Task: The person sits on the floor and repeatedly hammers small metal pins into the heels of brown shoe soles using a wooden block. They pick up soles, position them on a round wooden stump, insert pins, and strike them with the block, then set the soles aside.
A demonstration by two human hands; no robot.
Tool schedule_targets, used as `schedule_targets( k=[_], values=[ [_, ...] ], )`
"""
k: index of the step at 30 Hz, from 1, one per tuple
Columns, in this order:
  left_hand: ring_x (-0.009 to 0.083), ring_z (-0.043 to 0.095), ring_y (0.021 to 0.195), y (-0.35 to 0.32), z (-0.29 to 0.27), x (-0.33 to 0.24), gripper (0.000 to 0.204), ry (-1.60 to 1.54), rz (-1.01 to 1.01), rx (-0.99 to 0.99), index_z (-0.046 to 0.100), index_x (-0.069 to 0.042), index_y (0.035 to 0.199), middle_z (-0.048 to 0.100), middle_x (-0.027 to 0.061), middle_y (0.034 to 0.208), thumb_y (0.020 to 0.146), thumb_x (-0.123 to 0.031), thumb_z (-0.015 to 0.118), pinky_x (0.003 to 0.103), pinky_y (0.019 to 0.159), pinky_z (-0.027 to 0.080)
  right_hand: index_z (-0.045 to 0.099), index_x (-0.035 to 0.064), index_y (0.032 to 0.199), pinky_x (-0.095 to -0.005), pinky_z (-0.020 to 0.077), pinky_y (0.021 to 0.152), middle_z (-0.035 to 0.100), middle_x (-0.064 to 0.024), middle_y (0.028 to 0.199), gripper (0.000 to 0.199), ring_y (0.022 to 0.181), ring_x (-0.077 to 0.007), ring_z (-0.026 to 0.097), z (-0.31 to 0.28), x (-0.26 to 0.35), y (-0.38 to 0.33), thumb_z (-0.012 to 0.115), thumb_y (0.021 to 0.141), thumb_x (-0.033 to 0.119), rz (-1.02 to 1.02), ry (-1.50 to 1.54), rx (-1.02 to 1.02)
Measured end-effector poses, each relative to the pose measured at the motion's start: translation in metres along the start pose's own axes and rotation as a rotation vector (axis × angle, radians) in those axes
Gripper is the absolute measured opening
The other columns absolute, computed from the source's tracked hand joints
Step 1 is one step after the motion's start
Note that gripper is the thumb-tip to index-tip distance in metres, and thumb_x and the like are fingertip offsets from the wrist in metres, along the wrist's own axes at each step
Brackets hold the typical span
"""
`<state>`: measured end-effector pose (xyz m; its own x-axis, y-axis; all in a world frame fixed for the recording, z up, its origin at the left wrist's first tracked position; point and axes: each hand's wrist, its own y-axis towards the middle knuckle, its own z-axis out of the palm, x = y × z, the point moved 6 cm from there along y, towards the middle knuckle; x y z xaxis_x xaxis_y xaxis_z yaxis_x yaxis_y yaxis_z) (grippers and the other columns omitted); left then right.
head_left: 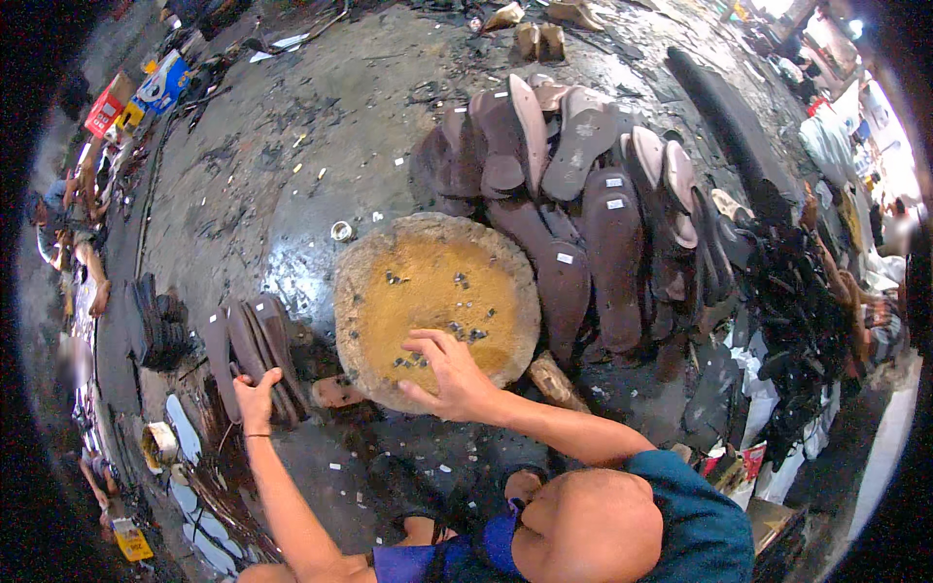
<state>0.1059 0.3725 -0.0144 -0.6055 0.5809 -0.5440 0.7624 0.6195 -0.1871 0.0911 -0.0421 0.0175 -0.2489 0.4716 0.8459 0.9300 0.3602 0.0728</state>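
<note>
My left hand (257, 400) grips the near end of a dark brown shoe sole (255, 340), one of a few standing side by side at the left, thumb and fingers on either side of it. My right hand (449, 381) is over the near part of a round stone block (348, 291) with a worn yellow-brown top. Its fingers are apart and curved, and nothing shows in them. Several small dark scraps (461, 280) lie scattered on the block's top. To the right of the block, dark brown soles (614, 262) are heaped, some with small white labels.
A small round tin (340, 230) stands beyond the block. A wooden piece (558, 383) lies at its near right. Dark stacked soles (155, 321) stand at the far left. A long dark roll (729, 126) and a heap of black scraps (797, 311) lie to the right.
</note>
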Motion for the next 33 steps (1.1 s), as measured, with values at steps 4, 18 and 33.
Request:
schedule_targets(
  k=[4,18,33],
  values=[
    [0.0167,0.062,0.086,-0.105,0.056,-0.099,0.043,-0.755,0.040,0.538,0.058,0.002,0.107,0.066,0.0083,0.096,0.076,-0.017,0.080,0.032,0.080,0.050,0.025,-0.0057,0.147,-0.0499,0.0401,0.108,0.038,-0.0293,0.144,0.095,0.133,-0.0389,0.043,0.050,0.004,0.014,0.075,0.085,0.045,0.108,0.607,0.188],
    [0.0123,0.062,0.078,-0.162,0.081,-0.119,0.043,-0.779,0.137,0.449,0.054,-0.004,0.107,0.064,0.0031,0.089,0.077,-0.017,0.082,0.027,0.075,0.051,0.027,-0.0044,0.149,-0.0381,0.0383,0.109,0.048,-0.0186,0.141,0.066,0.128,-0.0262,0.050,-0.027,-0.050,-0.042,0.055,0.089,0.000,0.293,0.649,-0.351],
    [0.0150,0.061,0.094,-0.194,0.091,-0.119,0.040,-1.066,-0.087,0.689,0.057,0.000,0.117,0.064,0.0046,0.103,0.085,-0.019,0.073,0.030,0.087,0.049,0.034,-0.0031,0.147,-0.0421,0.0473,0.103,0.048,-0.0200,0.144,0.076,0.128,-0.0265,0.053,0.036,0.002,-0.022,0.072,0.091,0.031,0.127,0.825,0.367]
  ],
)
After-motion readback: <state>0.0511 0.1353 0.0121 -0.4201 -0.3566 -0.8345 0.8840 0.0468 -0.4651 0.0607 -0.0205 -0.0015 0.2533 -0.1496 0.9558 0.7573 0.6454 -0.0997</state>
